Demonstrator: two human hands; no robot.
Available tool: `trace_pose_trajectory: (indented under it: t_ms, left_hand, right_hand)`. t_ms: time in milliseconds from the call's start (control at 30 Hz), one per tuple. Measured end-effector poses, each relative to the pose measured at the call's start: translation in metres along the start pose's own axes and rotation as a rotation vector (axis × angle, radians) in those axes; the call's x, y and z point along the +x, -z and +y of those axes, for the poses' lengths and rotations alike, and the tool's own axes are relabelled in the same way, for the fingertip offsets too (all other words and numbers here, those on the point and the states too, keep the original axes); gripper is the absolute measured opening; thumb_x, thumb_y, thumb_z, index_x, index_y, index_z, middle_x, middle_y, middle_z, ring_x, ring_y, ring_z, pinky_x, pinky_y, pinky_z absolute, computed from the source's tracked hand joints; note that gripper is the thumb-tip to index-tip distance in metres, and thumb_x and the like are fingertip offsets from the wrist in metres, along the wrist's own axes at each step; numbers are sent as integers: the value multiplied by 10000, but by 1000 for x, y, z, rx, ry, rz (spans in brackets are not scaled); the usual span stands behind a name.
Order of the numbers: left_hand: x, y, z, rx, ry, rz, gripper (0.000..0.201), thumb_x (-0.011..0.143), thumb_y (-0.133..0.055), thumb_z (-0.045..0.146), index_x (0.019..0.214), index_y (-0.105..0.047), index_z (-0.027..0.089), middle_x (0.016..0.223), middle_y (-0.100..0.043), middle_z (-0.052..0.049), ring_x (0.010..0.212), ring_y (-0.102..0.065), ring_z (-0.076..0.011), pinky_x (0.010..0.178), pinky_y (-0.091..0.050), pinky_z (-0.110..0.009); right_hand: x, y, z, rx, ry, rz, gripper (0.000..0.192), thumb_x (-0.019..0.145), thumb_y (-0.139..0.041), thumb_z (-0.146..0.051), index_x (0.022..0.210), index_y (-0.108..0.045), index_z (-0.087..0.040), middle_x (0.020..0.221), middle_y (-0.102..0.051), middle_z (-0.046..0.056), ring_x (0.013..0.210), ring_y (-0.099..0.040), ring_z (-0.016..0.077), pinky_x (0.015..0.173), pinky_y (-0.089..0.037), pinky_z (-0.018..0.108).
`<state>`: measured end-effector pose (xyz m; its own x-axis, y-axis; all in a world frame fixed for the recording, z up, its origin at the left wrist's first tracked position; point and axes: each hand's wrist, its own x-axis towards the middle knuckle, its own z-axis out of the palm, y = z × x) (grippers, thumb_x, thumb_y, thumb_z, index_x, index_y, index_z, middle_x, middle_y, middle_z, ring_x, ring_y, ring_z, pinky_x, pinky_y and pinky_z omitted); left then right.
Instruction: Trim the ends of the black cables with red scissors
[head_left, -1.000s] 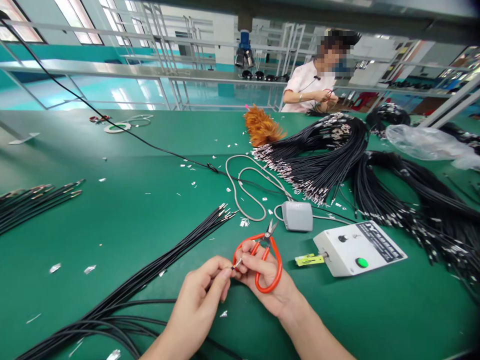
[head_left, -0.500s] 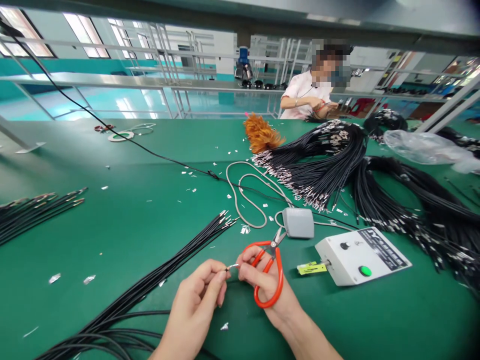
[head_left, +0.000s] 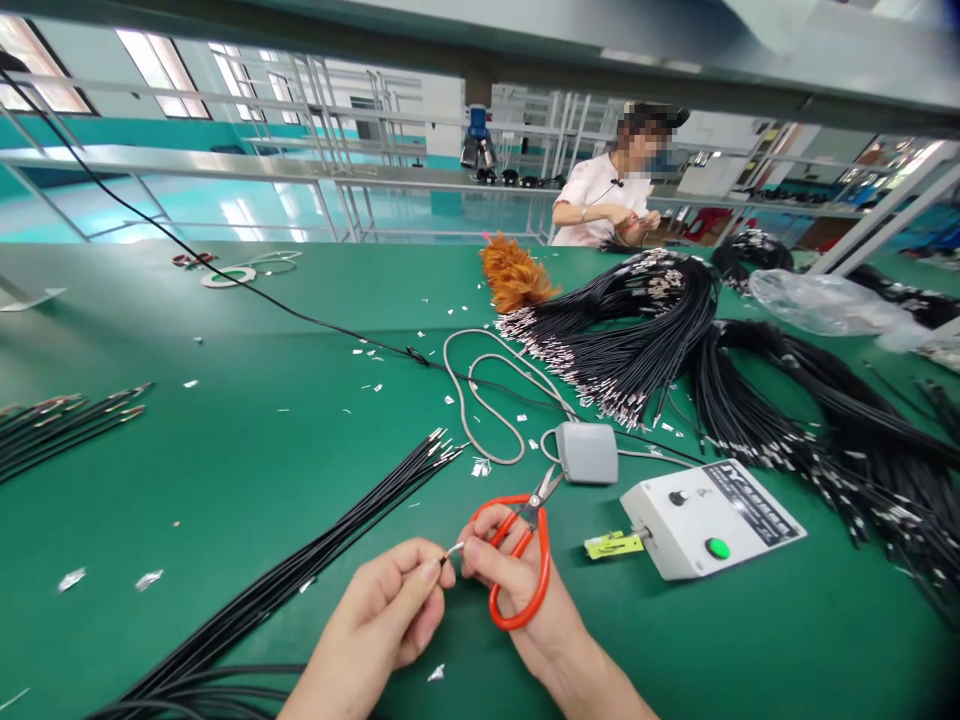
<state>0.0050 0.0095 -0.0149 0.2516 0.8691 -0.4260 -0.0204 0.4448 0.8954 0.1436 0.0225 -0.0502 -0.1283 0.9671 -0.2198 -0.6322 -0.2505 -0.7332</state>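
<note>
My left hand [head_left: 390,605] pinches a black cable [head_left: 444,560] near its stripped end, thumb against forefinger. A short pale wire tip sticks out toward my right fingertips. My right hand [head_left: 521,572] has red-handled scissors [head_left: 534,512] hung over its fingers, blades pointing up and away with the tips a little apart. Its thumb and forefinger are pressed together at the wire tip; whether they grip it I cannot tell. Left of my hands lies a bundle of black cables [head_left: 322,550] with stripped ends.
A white control box [head_left: 712,520] with a green button and a yellow-green clip [head_left: 615,544] stands right. Behind are a grey pedal [head_left: 587,452], an orange duster [head_left: 514,275] and large cable bundles [head_left: 630,330]. Foil scraps dot the green table [head_left: 300,400]. A person [head_left: 600,200] works opposite.
The view has shifted slightly, so things on the table sit a little further left. My hands stay together at the wire tip, which now tilts upward more.
</note>
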Motion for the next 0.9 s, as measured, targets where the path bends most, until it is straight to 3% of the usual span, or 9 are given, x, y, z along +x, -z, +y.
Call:
trace_pose_trajectory:
  t_ms: [300,467,600,800,900]
  left_hand:
    - [-2,2,1,-120,14,-35,468,747,-650,614,739,-529,162,444,-368,98,412,-148,-36,402,-75,-185]
    - [-1,0,-6,44,-172,114,379,765,-674,539,821,-541,189,531,-408,82,462,-300,-69,422,-203,-170]
    - [-3,0,-10,346,-347,230,270,885,-553,389,721,-592,178,559,-519,23,517,-428,-105,488,-313,-205]
    - [-9,-2,-8,425,-352,225,267,928,-475,329,755,-614,181,537,-553,22,483,-426,-112,493,-327,-216]
    - [-10,-4,-8,458,-365,203,264,937,-450,320,774,-608,185,518,-546,29,490,-456,-120,522,-349,-219]
  right_hand:
    - [2,2,5,-50,-25,73,311,587,-864,-267,774,-630,-183,685,-648,-19,570,-536,105,593,-431,247]
    - [1,2,-7,-192,96,57,238,653,-823,-276,772,-637,-188,710,-648,-12,629,-555,121,649,-454,261]
    - [-2,3,-14,-335,176,16,179,710,-784,-265,800,-645,-198,761,-660,3,672,-583,142,657,-471,272]
    - [-4,1,-16,-327,200,83,182,730,-774,-305,825,-652,-209,761,-629,-9,693,-580,144,687,-478,279]
    - [-4,0,-14,-290,164,14,195,731,-775,-318,847,-661,-210,768,-638,-4,711,-589,149,703,-483,287]
